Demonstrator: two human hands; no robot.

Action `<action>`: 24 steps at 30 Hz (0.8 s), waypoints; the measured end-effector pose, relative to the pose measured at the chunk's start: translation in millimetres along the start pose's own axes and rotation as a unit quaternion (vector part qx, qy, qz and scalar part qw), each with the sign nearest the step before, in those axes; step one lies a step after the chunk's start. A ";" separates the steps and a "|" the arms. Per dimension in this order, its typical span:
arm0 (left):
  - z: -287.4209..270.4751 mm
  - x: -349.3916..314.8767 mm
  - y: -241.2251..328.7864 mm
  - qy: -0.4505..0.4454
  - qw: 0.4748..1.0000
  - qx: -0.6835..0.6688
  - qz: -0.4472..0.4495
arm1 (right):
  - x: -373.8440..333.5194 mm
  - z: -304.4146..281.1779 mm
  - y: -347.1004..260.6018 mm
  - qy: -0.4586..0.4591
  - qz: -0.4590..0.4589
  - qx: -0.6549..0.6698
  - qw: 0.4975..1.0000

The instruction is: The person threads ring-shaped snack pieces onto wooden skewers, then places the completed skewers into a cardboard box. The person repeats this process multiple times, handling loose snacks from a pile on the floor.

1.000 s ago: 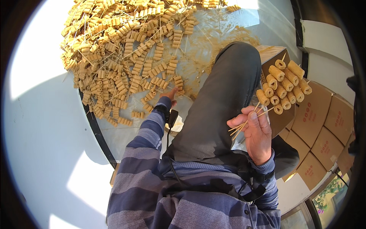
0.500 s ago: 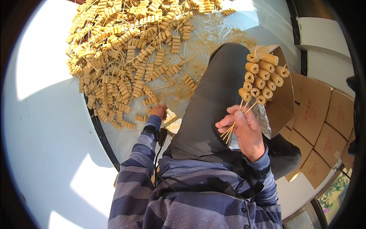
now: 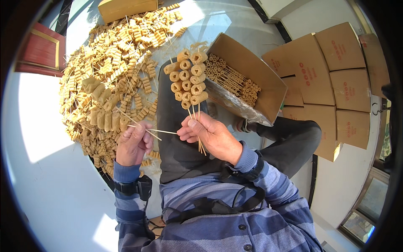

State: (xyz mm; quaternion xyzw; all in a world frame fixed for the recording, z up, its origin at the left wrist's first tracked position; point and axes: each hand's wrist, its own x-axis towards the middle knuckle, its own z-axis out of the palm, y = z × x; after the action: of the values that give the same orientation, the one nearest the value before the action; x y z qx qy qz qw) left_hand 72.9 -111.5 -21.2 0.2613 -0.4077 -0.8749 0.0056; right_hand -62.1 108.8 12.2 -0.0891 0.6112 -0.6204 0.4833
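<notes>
My right hand (image 3: pixel 210 134) pinches the thin sticks of several skewers (image 3: pixel 187 80), each threaded with short hollow tan rolls; they stand upright over my thigh. To its left, my left hand (image 3: pixel 135 143) is closed on the sticks of other skewers (image 3: pixel 107 109), whose rolls point away to the upper left above the pile. One stick from the left hand reaches across to the fingertips of my right hand. Beyond and left of the hands spreads a big heap of similar skewers (image 3: pixel 109 54) on the floor.
An open carton (image 3: pixel 268 86) with a silvery liner holds rows of skewers beyond my right knee. Closed cardboard boxes (image 3: pixel 310 71) stack against the right wall. Another box (image 3: pixel 128 9) stands behind the heap, and a red panel (image 3: pixel 40 49) is at far left.
My left hand has come up from the heap's edge with skewers in it, beside my right hand. My right hand has moved left in view, and the view has shifted, showing the carton's inside.
</notes>
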 end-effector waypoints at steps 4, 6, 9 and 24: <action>74.8 24.1 -1.5 -0.128 0.985 0.076 -0.088 | -21.3 -22.8 2.3 0.068 -0.092 -0.051 0.992; 101.7 29.2 -8.1 -0.161 0.979 0.084 -0.090 | -33.0 -38.0 2.7 0.093 -0.102 -0.131 0.982; 129.3 36.4 -22.8 -0.147 0.980 0.110 -0.081 | -51.0 -51.1 5.2 0.085 -0.076 -0.046 0.992; 164.3 42.7 -54.3 -0.164 0.964 0.195 -0.081 | -77.7 -81.6 18.1 0.059 -0.020 0.093 0.994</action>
State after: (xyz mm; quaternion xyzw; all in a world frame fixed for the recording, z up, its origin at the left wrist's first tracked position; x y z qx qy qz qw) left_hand -28.8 32.0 7.8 0.1426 -0.5431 -0.8069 -0.1831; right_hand -70.2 222.6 14.9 -0.0191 0.5766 -0.6879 0.4403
